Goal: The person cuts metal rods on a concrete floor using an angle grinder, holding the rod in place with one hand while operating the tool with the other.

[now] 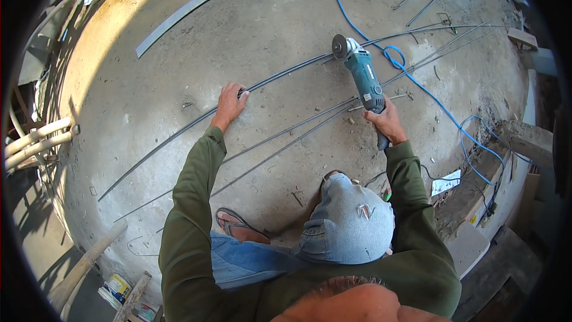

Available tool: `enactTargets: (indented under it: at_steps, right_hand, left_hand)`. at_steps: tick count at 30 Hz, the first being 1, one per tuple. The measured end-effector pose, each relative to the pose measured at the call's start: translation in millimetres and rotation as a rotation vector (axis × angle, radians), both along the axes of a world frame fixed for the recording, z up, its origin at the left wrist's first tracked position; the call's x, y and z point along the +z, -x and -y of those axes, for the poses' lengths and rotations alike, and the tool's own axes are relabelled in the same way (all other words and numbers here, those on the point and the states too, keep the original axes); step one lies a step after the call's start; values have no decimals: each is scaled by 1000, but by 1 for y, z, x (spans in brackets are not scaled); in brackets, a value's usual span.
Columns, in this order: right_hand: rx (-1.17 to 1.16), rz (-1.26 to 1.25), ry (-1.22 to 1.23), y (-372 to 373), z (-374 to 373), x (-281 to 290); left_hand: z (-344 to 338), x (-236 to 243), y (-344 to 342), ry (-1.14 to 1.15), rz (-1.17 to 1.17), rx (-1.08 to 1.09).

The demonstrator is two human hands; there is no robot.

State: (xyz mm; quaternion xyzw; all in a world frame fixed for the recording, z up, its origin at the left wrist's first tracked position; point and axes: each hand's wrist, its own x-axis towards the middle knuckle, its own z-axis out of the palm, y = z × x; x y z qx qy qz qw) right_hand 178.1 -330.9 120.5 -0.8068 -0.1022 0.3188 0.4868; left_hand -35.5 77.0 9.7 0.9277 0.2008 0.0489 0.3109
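My right hand (387,121) is closed around the rear handle of a teal angle grinder (364,77). The grinder's grey disc (340,47) points away from me, above the far part of some steel rods; I cannot tell whether it touches them. On the left, my left hand (230,105) is wrapped over a pair of long steel rods (280,75) lying on the ground. Its fingertips are partly hidden behind the rods. Nearer to me, more thin rods (286,131) run across the ground and pass beneath the grinder.
A blue cord (435,101) loops along the right side. At the far left lies a flat metal strip (176,22). Bamboo poles (42,137) stick in from the left edge, and a wooden pole (89,256) leans lower down. Concrete blocks (524,140) line the right.
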Motion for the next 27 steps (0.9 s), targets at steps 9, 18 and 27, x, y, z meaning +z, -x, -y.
enactTargets:
  at_steps: [9,18,27]
  right_hand:
    - [64,-35,-15,-13,-11,5]
    - [181,140,124,-28,-8,7]
    - [134,70,111,-29,-10,-6]
  left_hand:
    - [0,-6,3,-18,46,23]
    - [0,-6,2,-9,54,17]
    - [0,-6,4,-17,83,15]
